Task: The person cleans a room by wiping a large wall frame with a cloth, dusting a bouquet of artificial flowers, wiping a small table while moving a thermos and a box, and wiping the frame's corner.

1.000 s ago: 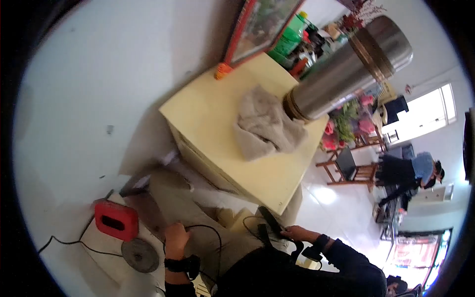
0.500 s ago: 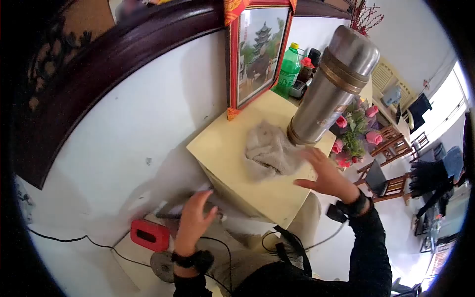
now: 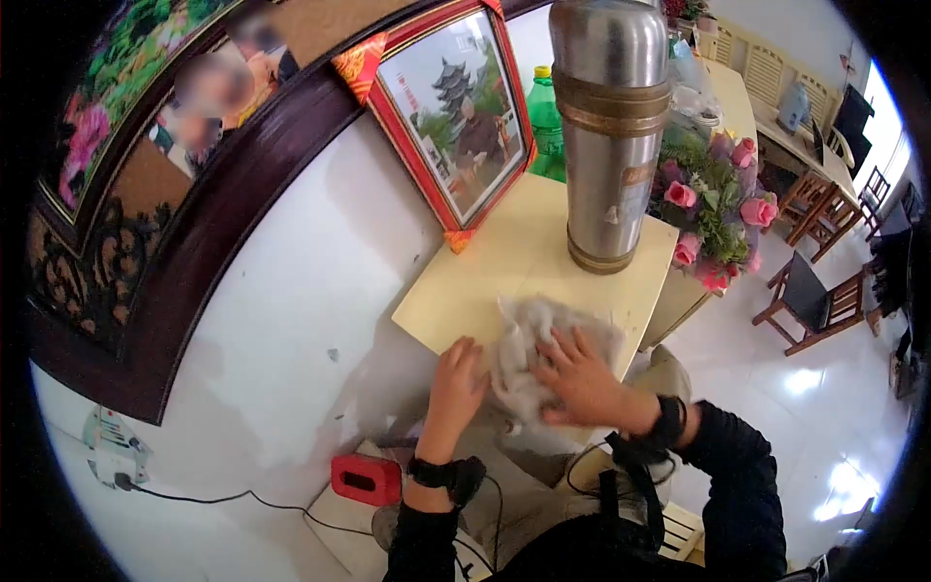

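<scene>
A crumpled grey-beige cloth lies on the cream tabletop, close to its near edge. My right hand rests on the cloth, palm down, with its fingers spread. At the table's near left edge is my left hand, its fingers slightly bent and nothing seen in them. It is just left of the cloth; whether it touches the cloth or the edge I cannot tell. Behind the cloth a large steel thermos flask with brown bands stands upright.
A red-framed picture leans on the wall, beside a green bottle. Pink roses stand right of the flask. A red box is low on the left, near a black cable. A wooden chair stands on the floor.
My right hand has come down from above the table onto the cloth, which is now nearer the table's front edge. My left hand has moved up to that edge. The camera view has shifted.
</scene>
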The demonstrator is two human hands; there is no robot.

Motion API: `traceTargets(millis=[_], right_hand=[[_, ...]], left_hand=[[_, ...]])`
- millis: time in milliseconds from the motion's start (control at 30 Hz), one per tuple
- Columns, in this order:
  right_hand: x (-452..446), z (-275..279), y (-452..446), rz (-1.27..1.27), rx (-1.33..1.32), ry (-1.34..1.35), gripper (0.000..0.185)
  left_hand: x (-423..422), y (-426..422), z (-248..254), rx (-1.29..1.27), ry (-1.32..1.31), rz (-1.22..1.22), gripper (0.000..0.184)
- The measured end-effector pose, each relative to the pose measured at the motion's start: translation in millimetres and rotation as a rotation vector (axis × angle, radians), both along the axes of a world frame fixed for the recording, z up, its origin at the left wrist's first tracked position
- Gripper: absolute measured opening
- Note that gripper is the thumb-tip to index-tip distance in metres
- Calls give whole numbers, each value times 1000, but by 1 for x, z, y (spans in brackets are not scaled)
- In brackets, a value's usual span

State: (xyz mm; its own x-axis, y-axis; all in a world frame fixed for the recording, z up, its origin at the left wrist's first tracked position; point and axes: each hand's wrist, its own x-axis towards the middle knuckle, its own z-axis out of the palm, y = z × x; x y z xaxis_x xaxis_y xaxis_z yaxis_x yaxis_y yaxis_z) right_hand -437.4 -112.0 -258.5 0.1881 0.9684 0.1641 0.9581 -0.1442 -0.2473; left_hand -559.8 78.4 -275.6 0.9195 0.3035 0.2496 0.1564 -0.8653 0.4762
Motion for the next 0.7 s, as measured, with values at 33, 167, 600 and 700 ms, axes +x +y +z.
traceTargets(millis=[33, 167, 600, 700], right_hand=[[-4, 3, -7, 6, 19, 3, 67], [14, -10, 6, -48, 101, -50, 63], [7, -14, 65, -54, 47, -99, 65], [-3, -5, 27, -37, 214, -64, 69]], left_hand=[[-1, 3, -1, 3, -3, -17, 39], [-1, 5, 0, 17, -11, -48, 38], [-13, 7, -8, -164, 13, 9, 44], [-15, 1, 8, -195, -34, -20, 42]])
